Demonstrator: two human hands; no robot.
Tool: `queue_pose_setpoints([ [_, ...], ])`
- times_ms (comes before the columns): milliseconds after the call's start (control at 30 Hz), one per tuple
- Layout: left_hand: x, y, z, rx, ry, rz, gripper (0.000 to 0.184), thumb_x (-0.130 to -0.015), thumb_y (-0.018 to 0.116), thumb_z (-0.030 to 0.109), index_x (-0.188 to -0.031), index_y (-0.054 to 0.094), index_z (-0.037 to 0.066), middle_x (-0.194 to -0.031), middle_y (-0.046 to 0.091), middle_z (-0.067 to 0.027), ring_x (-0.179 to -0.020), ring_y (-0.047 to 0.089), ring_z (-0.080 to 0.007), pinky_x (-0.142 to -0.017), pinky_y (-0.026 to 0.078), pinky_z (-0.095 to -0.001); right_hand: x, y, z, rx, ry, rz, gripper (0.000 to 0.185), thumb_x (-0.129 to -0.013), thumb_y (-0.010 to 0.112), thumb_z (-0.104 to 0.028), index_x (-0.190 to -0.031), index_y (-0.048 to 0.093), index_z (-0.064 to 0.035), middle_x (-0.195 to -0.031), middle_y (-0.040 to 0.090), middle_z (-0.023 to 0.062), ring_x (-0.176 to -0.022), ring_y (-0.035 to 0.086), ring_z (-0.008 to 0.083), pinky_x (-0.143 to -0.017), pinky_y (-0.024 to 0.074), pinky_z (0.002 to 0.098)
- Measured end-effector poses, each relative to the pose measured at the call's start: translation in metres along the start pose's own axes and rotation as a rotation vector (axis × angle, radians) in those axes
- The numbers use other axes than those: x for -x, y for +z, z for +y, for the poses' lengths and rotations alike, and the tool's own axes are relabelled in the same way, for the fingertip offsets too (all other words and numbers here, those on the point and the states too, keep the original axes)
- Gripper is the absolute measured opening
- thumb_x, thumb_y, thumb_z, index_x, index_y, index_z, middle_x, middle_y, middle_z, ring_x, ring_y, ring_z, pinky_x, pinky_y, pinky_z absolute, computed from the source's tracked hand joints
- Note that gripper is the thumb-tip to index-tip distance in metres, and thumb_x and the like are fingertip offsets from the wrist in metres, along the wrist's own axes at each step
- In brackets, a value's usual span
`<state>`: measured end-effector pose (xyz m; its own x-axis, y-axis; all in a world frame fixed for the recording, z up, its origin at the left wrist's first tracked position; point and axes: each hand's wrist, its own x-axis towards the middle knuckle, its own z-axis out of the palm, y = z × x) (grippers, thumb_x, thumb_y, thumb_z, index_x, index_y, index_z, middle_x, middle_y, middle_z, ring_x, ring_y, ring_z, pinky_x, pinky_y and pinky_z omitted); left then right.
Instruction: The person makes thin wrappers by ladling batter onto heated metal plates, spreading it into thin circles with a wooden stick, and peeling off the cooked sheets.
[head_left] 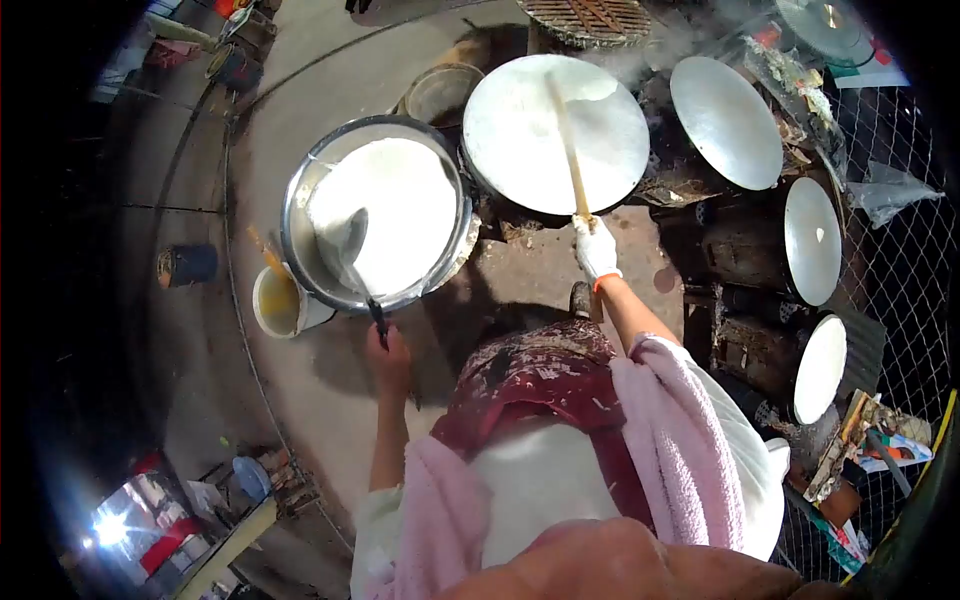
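Note:
My bare left hand (392,358) is wrapped round the dark handle of a metal ladle (356,236). The ladle's bowl rests in or just over thick white batter (405,205) inside a wide metal basin (296,235). In a white glove with an orange band at the wrist, my right hand (597,250) grips a long wooden stick (570,150). That stick reaches across a round griddle (505,135), which has white batter spread over part of its surface. How the stick's far end is shaped is hard to make out.
More round griddles (727,122), (812,240) and a batter-white one (820,370) curve along the right on dark stoves. A white bucket (278,300) with a yellow-handled tool stands left of the basin. Wire fencing (905,230) borders the right; a slatted round rack (590,18) lies at the top.

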<state>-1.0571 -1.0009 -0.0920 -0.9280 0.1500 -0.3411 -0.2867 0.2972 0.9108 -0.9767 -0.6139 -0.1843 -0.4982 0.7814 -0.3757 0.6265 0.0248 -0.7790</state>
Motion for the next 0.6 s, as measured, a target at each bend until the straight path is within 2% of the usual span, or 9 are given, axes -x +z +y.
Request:
queue_pose_setpoints([
  [67,0.007,-0.002,-0.012,-0.006,-0.018,0.060,0.014,-0.094,0.052,0.015,-0.100,0.057,0.003,-0.070,0.050,0.0021,-0.058,0.046,-0.0051,-0.049,0.037,-0.0227,0.010,-0.011,-0.029,-0.279,0.124,-0.075,0.026,-0.094,0.056,-0.036,-0.091,0.059,-0.0102,-0.061,0.054,-0.0014,-0.047,0.047,0.0085,-0.043,0.0394,0.0248],
  [100,0.009,-0.001,-0.018,-0.014,-0.029,0.089,0.014,-0.094,0.052,0.015,-0.100,0.056,0.004,-0.070,0.050,0.0024,-0.057,0.046,-0.0050,-0.049,0.037,-0.0225,-0.001,0.004,-0.008,-0.197,0.031,-0.081,0.029,-0.093,0.056,-0.037,-0.092,0.059,-0.0083,-0.062,0.055,0.0009,-0.048,0.049,0.0111,-0.044,0.0412,0.0281],
  [200,0.011,0.006,-0.020,-0.062,-0.016,0.113,0.013,-0.095,0.052,0.015,-0.099,0.056,0.003,-0.070,0.049,0.0028,-0.055,0.044,-0.0041,-0.047,0.035,-0.0219,0.012,0.015,0.004,0.203,-0.203,-0.253,0.043,-0.093,0.050,-0.048,-0.097,0.058,-0.0059,-0.084,0.064,0.0243,-0.080,0.062,0.0442,-0.070,0.0472,0.0491],
  [333,0.019,0.023,-0.007,-0.060,-0.044,0.120,0.013,-0.096,0.052,0.015,-0.100,0.056,0.003,-0.070,0.049,0.0032,-0.053,0.043,-0.0033,-0.046,0.034,-0.0213,-0.007,-0.040,-0.002,0.425,-0.167,-0.097,0.044,-0.094,0.047,-0.049,-0.104,0.054,-0.0065,-0.086,0.065,0.0252,-0.085,0.062,0.0453,-0.072,0.0469,0.0527],
  [367,0.020,0.029,-0.004,-0.068,-0.034,0.124,0.014,-0.096,0.052,0.015,-0.101,0.056,0.003,-0.070,0.049,0.0032,-0.053,0.043,-0.0032,-0.046,0.033,-0.0213,-0.021,-0.051,0.005,0.370,-0.217,-0.022,0.044,-0.095,0.048,-0.047,-0.098,0.055,-0.0039,-0.083,0.065,0.0250,-0.081,0.062,0.0456,-0.070,0.0479,0.0509],
  [433,0.022,0.042,0.003,-0.071,-0.032,0.136,0.014,-0.096,0.052,0.015,-0.101,0.056,0.003,-0.070,0.049,0.0034,-0.053,0.042,-0.0031,-0.046,0.033,-0.0212,-0.051,-0.069,0.018,0.208,-0.184,-0.068,0.044,-0.094,0.050,-0.045,-0.093,0.057,-0.0015,-0.080,0.065,0.0242,-0.076,0.061,0.0456,-0.067,0.0484,0.0486],
  [500,0.027,0.056,0.009,-0.069,-0.045,0.149,0.014,-0.096,0.052,0.015,-0.101,0.057,0.004,-0.070,0.049,0.0035,-0.053,0.042,-0.0031,-0.046,0.033,-0.0212,-0.024,-0.088,-0.030,0.035,0.061,-0.233,0.044,-0.093,0.053,-0.045,-0.094,0.059,-0.0012,-0.083,0.064,0.0249,-0.080,0.061,0.0445,-0.070,0.0478,0.0473],
  [567,0.023,0.061,-0.011,-0.191,-0.004,0.146,0.014,-0.096,0.052,0.015,-0.100,0.057,0.003,-0.070,0.049,0.0036,-0.053,0.042,-0.0029,-0.046,0.033,-0.0209,-0.027,-0.063,0.025,0.263,-0.423,-0.148,0.047,-0.092,0.054,-0.048,-0.096,0.062,-0.0021,-0.077,0.066,0.0195,-0.073,0.065,0.0369,-0.067,0.0495,0.0437],
  [600,0.024,0.066,-0.007,-0.257,0.017,0.143,0.014,-0.096,0.052,0.015,-0.100,0.057,0.003,-0.070,0.049,0.0036,-0.054,0.042,-0.0028,-0.047,0.033,-0.0207,-0.014,-0.072,0.022,0.363,-0.438,-0.259,0.048,-0.092,0.052,-0.051,-0.099,0.062,-0.0040,-0.086,0.065,0.0233,-0.083,0.064,0.0426,-0.073,0.0484,0.0487],
])
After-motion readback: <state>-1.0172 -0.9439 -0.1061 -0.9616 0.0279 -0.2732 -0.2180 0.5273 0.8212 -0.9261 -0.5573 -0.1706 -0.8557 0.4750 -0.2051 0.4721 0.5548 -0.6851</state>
